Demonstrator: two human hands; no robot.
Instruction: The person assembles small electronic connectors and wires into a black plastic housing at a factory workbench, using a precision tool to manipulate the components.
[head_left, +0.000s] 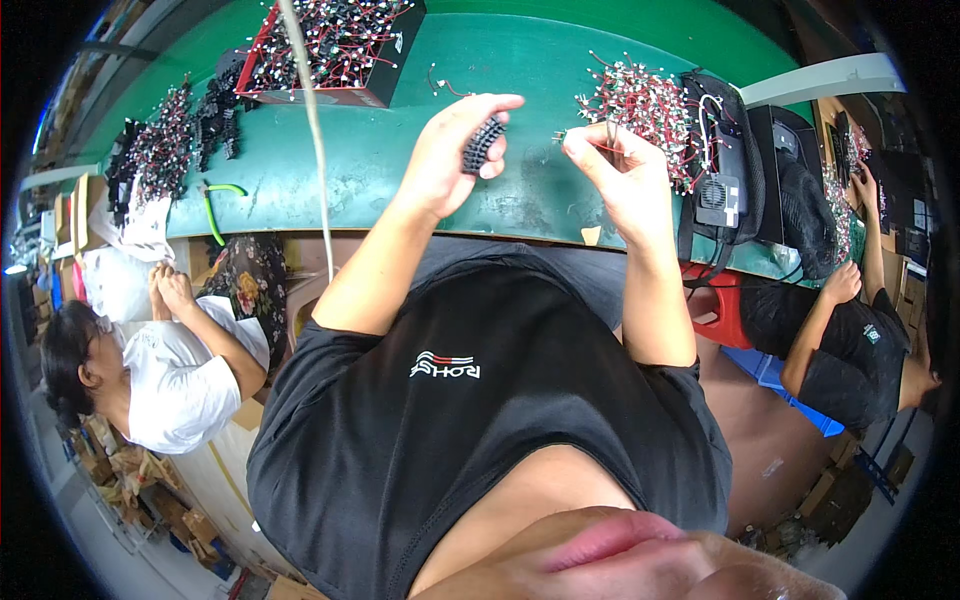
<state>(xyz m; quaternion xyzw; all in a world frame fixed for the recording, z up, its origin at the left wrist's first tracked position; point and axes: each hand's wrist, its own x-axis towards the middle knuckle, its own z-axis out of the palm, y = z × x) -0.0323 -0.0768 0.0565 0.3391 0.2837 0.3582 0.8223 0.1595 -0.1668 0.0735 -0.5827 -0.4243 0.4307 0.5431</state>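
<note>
Over the green table, my left hand is closed around a black ridged plastic block, with its index finger stretched out to the right. To the right of it, my right hand pinches a small wired part between thumb and fingertips. Its pale tip points toward the black block, and the two are apart. Thin wire shows near the right fingers. Just beyond that hand lies a heap of small white-tipped parts with red and black wires.
An open box full of similar wired parts stands at the back left. Green-handled pliers lie at the left. A black bag is at the right. A pale cord hangs in front. Co-workers sit on the left and right.
</note>
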